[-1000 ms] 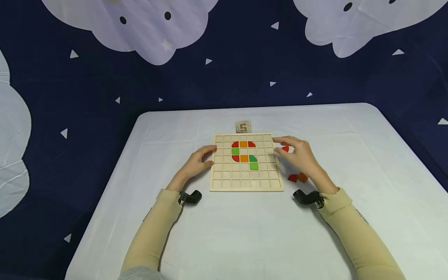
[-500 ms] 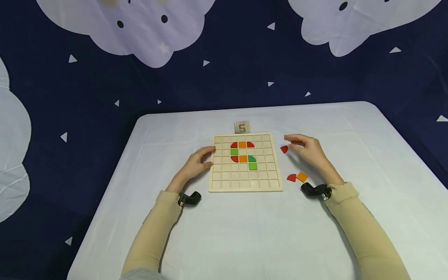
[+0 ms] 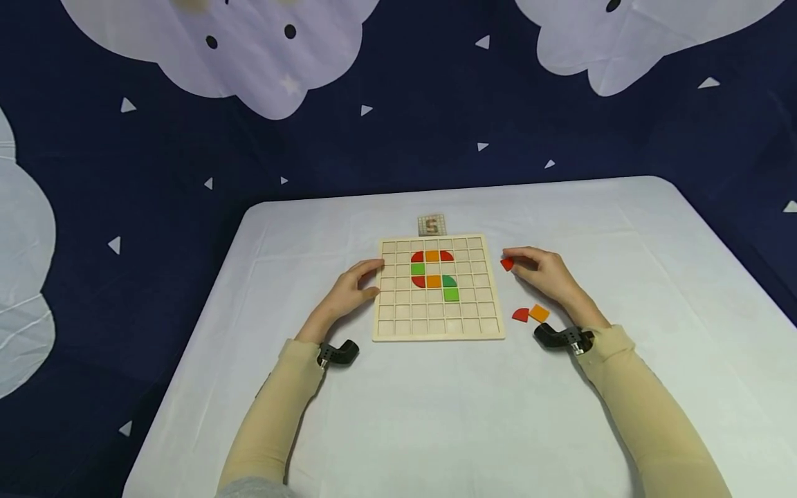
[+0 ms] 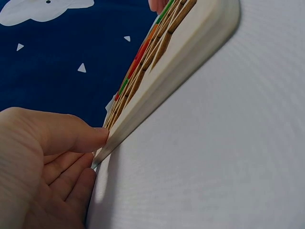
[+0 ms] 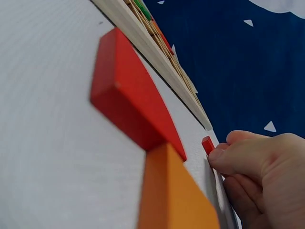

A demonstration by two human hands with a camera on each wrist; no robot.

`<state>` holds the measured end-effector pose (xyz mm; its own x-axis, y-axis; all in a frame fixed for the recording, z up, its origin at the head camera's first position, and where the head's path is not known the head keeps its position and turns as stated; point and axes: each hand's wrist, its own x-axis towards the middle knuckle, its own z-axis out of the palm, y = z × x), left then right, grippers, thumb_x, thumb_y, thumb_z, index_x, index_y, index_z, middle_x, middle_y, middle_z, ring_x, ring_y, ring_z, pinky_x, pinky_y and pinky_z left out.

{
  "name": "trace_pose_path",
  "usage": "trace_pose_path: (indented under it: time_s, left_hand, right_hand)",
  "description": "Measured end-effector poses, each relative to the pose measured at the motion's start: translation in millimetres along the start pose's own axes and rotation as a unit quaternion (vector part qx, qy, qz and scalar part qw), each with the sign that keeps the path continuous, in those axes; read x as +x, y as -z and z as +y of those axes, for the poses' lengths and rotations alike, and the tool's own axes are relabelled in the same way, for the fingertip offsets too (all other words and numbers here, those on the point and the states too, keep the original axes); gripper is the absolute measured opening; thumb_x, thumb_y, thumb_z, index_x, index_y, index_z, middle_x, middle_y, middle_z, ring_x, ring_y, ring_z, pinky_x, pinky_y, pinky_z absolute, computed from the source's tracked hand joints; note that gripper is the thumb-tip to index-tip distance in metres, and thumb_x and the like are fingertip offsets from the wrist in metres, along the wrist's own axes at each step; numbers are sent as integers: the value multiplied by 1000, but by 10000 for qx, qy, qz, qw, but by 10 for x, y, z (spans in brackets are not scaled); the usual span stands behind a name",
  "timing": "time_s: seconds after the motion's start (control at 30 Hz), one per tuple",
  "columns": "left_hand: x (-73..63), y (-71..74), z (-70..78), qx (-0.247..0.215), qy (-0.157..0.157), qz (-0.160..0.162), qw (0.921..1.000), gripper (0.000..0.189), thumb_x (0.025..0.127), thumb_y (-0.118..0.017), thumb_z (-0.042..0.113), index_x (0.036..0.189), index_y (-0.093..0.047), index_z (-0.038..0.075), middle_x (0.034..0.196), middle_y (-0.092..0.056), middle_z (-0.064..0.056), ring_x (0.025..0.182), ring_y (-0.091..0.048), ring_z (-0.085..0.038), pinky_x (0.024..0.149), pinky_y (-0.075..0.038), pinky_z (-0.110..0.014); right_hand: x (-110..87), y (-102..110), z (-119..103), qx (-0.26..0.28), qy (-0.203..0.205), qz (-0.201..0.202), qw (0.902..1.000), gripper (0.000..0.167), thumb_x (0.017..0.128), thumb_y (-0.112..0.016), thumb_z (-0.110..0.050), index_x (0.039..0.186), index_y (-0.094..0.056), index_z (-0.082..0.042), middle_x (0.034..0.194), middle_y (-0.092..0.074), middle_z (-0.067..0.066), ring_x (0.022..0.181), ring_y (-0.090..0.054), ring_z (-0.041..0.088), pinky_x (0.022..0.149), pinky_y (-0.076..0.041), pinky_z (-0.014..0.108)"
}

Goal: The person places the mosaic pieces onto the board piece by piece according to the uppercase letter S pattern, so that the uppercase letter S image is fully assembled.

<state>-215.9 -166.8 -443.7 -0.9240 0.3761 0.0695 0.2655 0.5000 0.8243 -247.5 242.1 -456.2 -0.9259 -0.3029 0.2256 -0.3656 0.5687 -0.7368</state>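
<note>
A square wooden grid board [image 3: 473, 304] lies on the table with red, orange and green pieces set in its cells in a curving line. My left hand [image 3: 347, 289] is at the board's left edge, index finger and thumb spread apart against the rim; in the left wrist view the thumb [image 4: 81, 136] touches the board's side. Right of the board, my right hand [image 3: 551, 275] pinches a red quarter-circle block [image 3: 507, 264] between thumb and fingers, low over the table. In the right wrist view only one end of that red block [image 5: 208, 144] shows past the fingertips.
Nearer the right wrist, another red quarter-circle block [image 3: 520, 315] lies against an orange square block [image 3: 539, 313]. A small pattern card [image 3: 432, 225] with an S figure lies behind the board's far edge. White cloth covers the table [image 3: 423, 415]; a dark patterned backdrop [image 3: 423, 152] hangs beyond.
My right hand moved right from the board's edge to the red quarter-circle block, and its fingers closed on it. The left hand stays at the board's left edge.
</note>
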Motion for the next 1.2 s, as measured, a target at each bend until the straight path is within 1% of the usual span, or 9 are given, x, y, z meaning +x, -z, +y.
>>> trace_pose_path:
  time_s: [0.17, 0.33, 0.57, 0.87, 0.93, 1.03, 1.13, 1.2]
  left_hand:
    - [10, 6, 18, -34, -7, 8, 10000, 59, 84, -63, -4, 140, -43, 1, 143, -40, -15, 132, -37, -28, 111, -28, -35]
    - [6, 5, 27, -26, 84, -35, 10000, 59, 85, -63, -3, 140, -43, 2, 143, -40, -14, 132, -36, -27, 111, -28, -34]
    - [-1, 4, 20, -3, 43, -5, 10000, 59, 84, -64, -3, 140, -43, 2, 143, -40, -14, 131, -37, -28, 111, -28, -35]
    - [-7, 7, 16, -48, 79, -1, 10000, 59, 85, -63, -3, 140, -43, 2, 143, -40, -14, 131, -37, -28, 111, -28, -36]
    - [-9, 5, 17, -55, 83, -2, 10000, 59, 85, -63, -3, 140, -43, 2, 143, -40, -14, 131, -37, -28, 111, -28, -35]
    - [-12, 5, 28, -58, 88, -7, 9999, 59, 85, -63, -3, 140, -43, 2, 143, -40, -14, 131, -37, -28, 111, -28, -35]
    - [-11, 7, 36, -54, 86, -2, 9999, 59, 85, -63, -3, 140, -43, 1, 143, -40, -15, 131, -37, -28, 111, -28, -35]
    - [-11, 8, 34, -50, 96, -12, 9999, 59, 85, -63, -3, 140, -43, 1, 143, -40, -15, 132, -37, -28, 111, -28, -35]
  right_hand:
    - [-4, 0, 1, -132, 118, 11, 9998, 34, 87, -65, -4, 120, -64, -4, 121, -62, 14, 117, -51, 33, 99, -39, 50]
    - [-20, -16, 15, -250, 165, 14, 9996, 32, 86, -67, -6, 118, -66, -5, 119, -62, 13, 115, -53, 32, 97, -41, 49]
    - [-11, -29, 21, -320, 267, 22, 9991, 33, 86, -68, -9, 119, -66, -7, 118, -62, 12, 113, -53, 30, 94, -42, 47]
    - [-19, -43, -10, -494, 399, 95, 9979, 30, 84, -71, -9, 114, -68, -7, 113, -64, 12, 107, -55, 30, 93, -43, 48]
    - [-26, -40, -21, -514, 368, 118, 9979, 30, 84, -71, -10, 113, -69, -7, 112, -65, 12, 106, -56, 29, 92, -44, 47]
    - [-32, -22, -48, -349, 164, 273, 9989, 29, 84, -72, -15, 113, -69, -8, 111, -66, 9, 106, -57, 27, 91, -45, 45]
    - [-20, 13, -116, 62, 35, 493, 9988, 29, 84, -73, -19, 112, -70, -10, 110, -67, 5, 107, -58, 24, 93, -45, 43]
    - [-18, 33, -203, 288, 32, 575, 9979, 29, 84, -73, -21, 111, -70, -12, 109, -67, 3, 107, -57, 22, 95, -44, 43]
